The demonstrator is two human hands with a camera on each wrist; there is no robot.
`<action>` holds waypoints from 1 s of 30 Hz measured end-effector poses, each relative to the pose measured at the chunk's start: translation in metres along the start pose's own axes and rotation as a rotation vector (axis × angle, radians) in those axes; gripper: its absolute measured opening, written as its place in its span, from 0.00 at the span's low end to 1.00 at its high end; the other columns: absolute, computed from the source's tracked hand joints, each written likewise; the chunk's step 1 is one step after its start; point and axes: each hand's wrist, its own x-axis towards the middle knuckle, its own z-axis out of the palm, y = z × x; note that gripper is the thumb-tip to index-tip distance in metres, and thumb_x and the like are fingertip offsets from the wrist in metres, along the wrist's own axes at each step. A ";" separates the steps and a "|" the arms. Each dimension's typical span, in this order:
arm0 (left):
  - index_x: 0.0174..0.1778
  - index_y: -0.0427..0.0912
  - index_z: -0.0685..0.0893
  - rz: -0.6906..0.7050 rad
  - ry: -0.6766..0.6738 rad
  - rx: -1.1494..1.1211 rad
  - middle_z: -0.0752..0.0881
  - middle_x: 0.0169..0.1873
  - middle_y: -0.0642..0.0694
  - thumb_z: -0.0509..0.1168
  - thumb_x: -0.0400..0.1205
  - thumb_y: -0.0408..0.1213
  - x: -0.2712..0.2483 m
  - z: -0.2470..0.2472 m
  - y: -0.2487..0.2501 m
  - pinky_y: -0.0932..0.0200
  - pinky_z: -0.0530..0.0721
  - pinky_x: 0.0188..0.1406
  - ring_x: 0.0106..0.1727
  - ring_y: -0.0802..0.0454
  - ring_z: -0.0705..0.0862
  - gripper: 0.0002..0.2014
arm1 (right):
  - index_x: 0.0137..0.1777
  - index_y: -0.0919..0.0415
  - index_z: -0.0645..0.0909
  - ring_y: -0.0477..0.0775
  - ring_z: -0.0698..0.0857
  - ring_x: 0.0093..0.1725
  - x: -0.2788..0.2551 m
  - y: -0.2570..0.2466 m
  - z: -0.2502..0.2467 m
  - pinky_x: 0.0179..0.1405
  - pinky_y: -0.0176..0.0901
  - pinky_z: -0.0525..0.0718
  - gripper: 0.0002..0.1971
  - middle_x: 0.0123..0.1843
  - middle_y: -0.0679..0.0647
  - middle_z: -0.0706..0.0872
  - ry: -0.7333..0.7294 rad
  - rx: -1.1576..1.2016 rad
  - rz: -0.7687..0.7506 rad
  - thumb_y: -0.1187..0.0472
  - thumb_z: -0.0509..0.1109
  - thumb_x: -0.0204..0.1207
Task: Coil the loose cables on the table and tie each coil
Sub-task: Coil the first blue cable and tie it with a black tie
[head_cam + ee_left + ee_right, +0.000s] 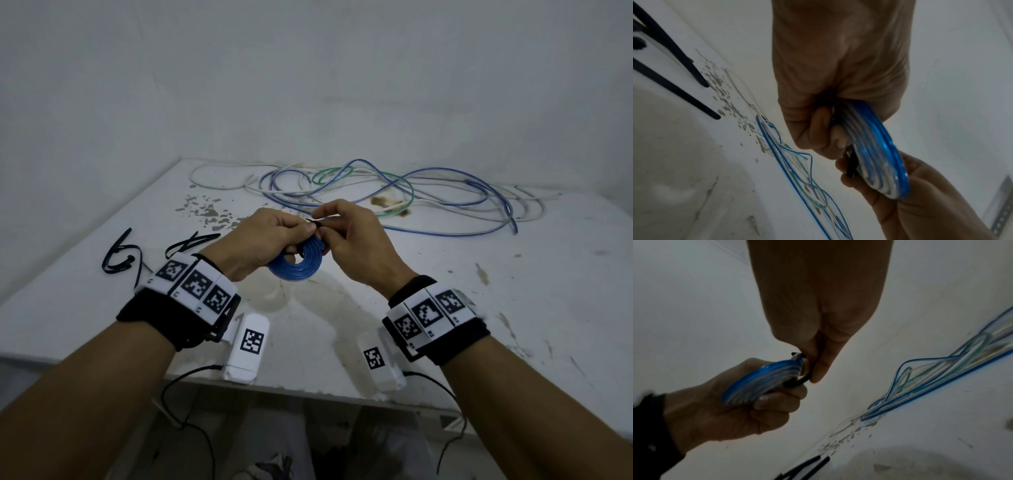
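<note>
Two hands share the job: left hand (pixel 263 240) grips the coil (pixel 301 265), right hand (pixel 356 236) pinches the tie (pixel 797 382), so pull it snug without loosening the turns.

Blue cable coil (pixel 298 263): flat tight spiral, several turns, open centre, held above table edge-tilted; black tie (pixel 797 381) looped round its upper rim; loose cables (pixel 394 192): blue, white, green strands tangled in open loops at table's far side; spare black ties (pixel 120 257) lying flat, near-left.
</note>
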 end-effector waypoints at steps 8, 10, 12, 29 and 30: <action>0.49 0.35 0.91 0.054 0.054 0.153 0.80 0.23 0.51 0.63 0.87 0.35 0.001 0.001 -0.010 0.61 0.77 0.37 0.27 0.57 0.77 0.11 | 0.47 0.64 0.86 0.54 0.93 0.40 -0.002 -0.006 0.005 0.42 0.48 0.92 0.04 0.40 0.61 0.93 0.050 0.191 0.098 0.63 0.76 0.78; 0.48 0.35 0.90 0.068 0.053 0.138 0.78 0.24 0.50 0.61 0.89 0.37 -0.003 0.005 -0.012 0.64 0.76 0.36 0.28 0.56 0.75 0.14 | 0.44 0.63 0.86 0.59 0.92 0.42 -0.001 -0.005 0.006 0.41 0.50 0.92 0.04 0.42 0.63 0.92 0.059 0.244 0.147 0.64 0.74 0.80; 0.39 0.37 0.88 0.076 0.080 0.106 0.75 0.23 0.50 0.59 0.90 0.38 -0.005 0.006 -0.017 0.64 0.75 0.35 0.28 0.56 0.73 0.17 | 0.42 0.65 0.84 0.60 0.92 0.41 0.001 -0.004 0.008 0.41 0.55 0.92 0.07 0.42 0.64 0.91 0.124 0.258 0.188 0.64 0.72 0.81; 0.52 0.47 0.91 0.070 0.212 0.212 0.84 0.29 0.55 0.61 0.88 0.35 -0.004 0.007 -0.020 0.65 0.80 0.31 0.27 0.61 0.77 0.12 | 0.38 0.55 0.82 0.57 0.92 0.41 0.012 0.010 0.016 0.41 0.63 0.89 0.09 0.37 0.55 0.92 0.315 -0.028 0.028 0.58 0.72 0.80; 0.52 0.48 0.90 0.067 0.223 0.215 0.84 0.31 0.53 0.61 0.88 0.35 -0.004 0.008 -0.020 0.65 0.80 0.32 0.28 0.59 0.77 0.12 | 0.38 0.55 0.81 0.57 0.91 0.40 0.011 0.010 0.016 0.40 0.63 0.89 0.09 0.37 0.55 0.91 0.314 -0.036 0.012 0.59 0.72 0.80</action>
